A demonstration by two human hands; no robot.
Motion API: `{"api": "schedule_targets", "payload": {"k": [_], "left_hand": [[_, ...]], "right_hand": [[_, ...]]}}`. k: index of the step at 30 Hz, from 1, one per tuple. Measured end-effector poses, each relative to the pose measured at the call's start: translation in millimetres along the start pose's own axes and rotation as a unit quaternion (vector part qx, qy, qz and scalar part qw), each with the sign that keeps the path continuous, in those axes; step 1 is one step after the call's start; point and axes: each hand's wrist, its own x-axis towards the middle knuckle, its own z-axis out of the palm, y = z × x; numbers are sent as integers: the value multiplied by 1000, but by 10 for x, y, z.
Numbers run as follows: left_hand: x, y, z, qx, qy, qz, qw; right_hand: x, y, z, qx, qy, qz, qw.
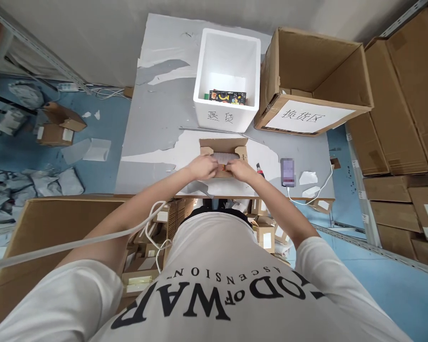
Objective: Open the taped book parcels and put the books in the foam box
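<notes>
"Left hand [206, 167] and right hand [240, 170] are sitting close together, palms down, fingers curled narrow. Whether they are gripping anything I can't tell; the knuckles are hiding the fingertips."

"What is lying around them?"

"Biggest first: a work table [157, 107] is stretching beneath and beyond both. A big brown carton [323, 61] is standing beyond the right hand and off to its right. A white foam box [242, 122] is standing straight ahead of the hands, apart from them. Then a small open carton [224, 142] is sitting right at the hands, one at each side of its opening."

"And the little pieces?"

"A phone [287, 172] is lying well to the right of the right hand. Some translucent wrap [225, 157] is showing in the small carton, just beyond the fingers. A red-and-black tool [259, 169] is lying just beside the right hand, and a red-orange patch [221, 167] is showing between the hands."

"How would you be working there?"

"I'd be letting that carton rest flat, spreading pressure evenly from both sides, sparing the wrap from fingernails and minding the tool near my right wrist."
</notes>
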Motion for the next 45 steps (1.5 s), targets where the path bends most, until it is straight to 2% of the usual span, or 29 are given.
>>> {"api": "schedule_targets", "payload": {"k": [2,4,7,10,14,16,18,21,24,28,30,31,34,35,37,39,42,45], "left_hand": [[178,112,-5,23,-57,44,997],[292,170,-21,51,-88,35,994],[278,213,-75,71,-80,-51,993],[106,251,-54,66,-43,-171,982],[-96,215,249,18,40,-303,952],[-127,145,469,-44,77,-320,943],[-121,69,665,-103,111,-307,940],[-95,4,832,-146,147,-294,933],[-96,21,835,-154,146,-310,927],[-136,100,716,-144,108,-336,925],[-156,134,657,-136,91,-342,925],[-163,148,633,-134,83,-345,925],[-171,181,589,-132,68,-355,923],[-170,190,583,-132,67,-357,922],[-162,208,578,-134,68,-363,920],[-150,221,581,-136,67,-372,916],[-133,224,594,-137,68,-380,912],[-128,208,605,-141,71,-379,912]], "right_hand": [[109,12,-118,-56,-88,-10,995],[150,14,-175,-106,-116,0,988],[26,55,-164,-130,-49,37,990],[-229,151,-28,-103,44,112,987],[-409,260,380,7,125,176,976],[-368,284,623,82,161,185,966],[-285,297,828,148,196,187,951],[-211,310,986,198,211,183,939],[-285,303,910,176,185,183,949],[-396,239,450,66,191,200,959],[-277,199,160,31,195,166,966],[-155,180,35,24,172,130,976],[375,127,-155,-20,15,45,999],[559,107,-149,-43,-37,35,998],[859,64,-58,-70,-87,23,993],[1027,28,82,-83,-96,6,992],[1098,15,260,-99,-101,-26,990],[1143,47,360,-123,-104,-128,979]]}}
